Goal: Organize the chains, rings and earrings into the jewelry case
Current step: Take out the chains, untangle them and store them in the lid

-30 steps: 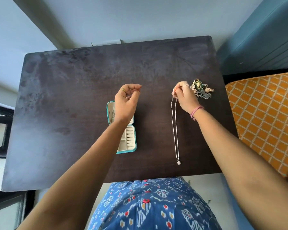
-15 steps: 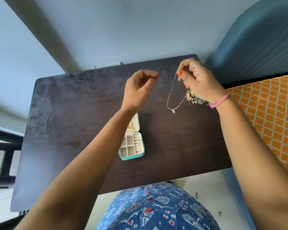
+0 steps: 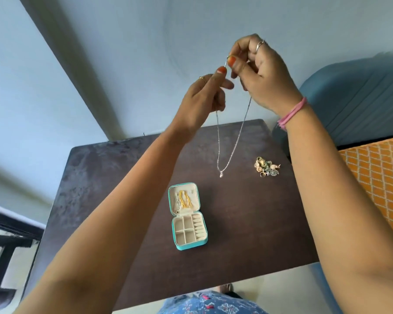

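Both hands up high over the table (image 3: 123, 177), working one silver chain (image 3: 230, 152). Right hand (image 3: 265, 71) pinches the top end btwn thumb & forefinger; left hand (image 3: 204, 98) pinches the other end just beside it, fingertips nearly touching. Chain hangs down in a long narrow loop w/ small pendant (image 3: 221, 174) at the bottom, dangling clear above the tabletop, not touching it.

Jewelry case (image 3: 187, 215) sits open on the table, nearer the person; lid half holds yellow chains (image 3: 184, 198), the tray compartments look empty. Pile of rings & earrings (image 3: 267, 167) on the table to the right, well apart from the case.

Step, as I read it: sorting the chains, prob fiddling w/ the clasp — too small to tell if it's fastened. Next move needs the chain lowered into the lid section beside the yellow ones, slack gathered so it doesn't tangle. Rings & earrings not yet done.
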`<state>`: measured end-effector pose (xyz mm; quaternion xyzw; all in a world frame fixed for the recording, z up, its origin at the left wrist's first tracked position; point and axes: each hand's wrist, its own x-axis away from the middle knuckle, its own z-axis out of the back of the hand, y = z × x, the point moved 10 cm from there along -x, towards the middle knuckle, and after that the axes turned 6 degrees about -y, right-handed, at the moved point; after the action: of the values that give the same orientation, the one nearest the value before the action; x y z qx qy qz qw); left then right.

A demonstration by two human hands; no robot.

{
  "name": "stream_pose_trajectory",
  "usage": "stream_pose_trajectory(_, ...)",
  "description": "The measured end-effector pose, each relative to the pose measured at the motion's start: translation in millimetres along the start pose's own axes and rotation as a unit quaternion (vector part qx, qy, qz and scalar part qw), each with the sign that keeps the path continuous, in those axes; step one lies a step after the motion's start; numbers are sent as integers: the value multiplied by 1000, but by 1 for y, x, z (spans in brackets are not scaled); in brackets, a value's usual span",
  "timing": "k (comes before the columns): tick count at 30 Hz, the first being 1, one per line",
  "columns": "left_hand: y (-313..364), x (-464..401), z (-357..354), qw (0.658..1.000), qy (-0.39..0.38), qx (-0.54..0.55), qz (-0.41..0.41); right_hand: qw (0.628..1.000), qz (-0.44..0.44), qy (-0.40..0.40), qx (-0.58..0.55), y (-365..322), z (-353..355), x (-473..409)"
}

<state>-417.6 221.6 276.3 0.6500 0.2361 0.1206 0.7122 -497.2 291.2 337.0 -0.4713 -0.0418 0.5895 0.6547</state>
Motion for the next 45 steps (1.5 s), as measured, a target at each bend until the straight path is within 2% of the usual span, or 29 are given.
stream_pose_trajectory(4,9,9,12,999,17,37,12,999,-6,47,-8,-8,8,-11)
stream_pose_trajectory(7,15,16,19,992,24,122,12,998,-17,43,-30,-6,0,-14)
stream_pose_trajectory(14,31,17,40,970,29,240,-8,998,-16,43,-43,-4,-15,-22)
stream_pose_trajectory(23,67,-1,110,915,84,377,-121,988,-63,-93,-109,34,-77,4)
stream_pose_trajectory(28,55,-5,130,932,119,323,-114,987,-53,-129,-76,12,-95,17)
stream_pose_trajectory(33,24,-4,136,960,152,230,-50,987,21,-143,-67,-44,-92,3)
stream_pose_trajectory(37,11,-1,124,983,93,158,-8,993,26,-95,-69,-56,-80,-17)
stream_pose_trajectory(40,7,7,107,997,14,69,24,995,10,-61,-75,-48,-75,-30)
stream_pose_trajectory(43,7,19,85,995,-65,62,36,993,-21,-39,-109,-42,-75,-38)
stream_pose_trajectory(45,6,26,79,992,-85,79,54,991,-47,-26,-123,-37,-76,-41)
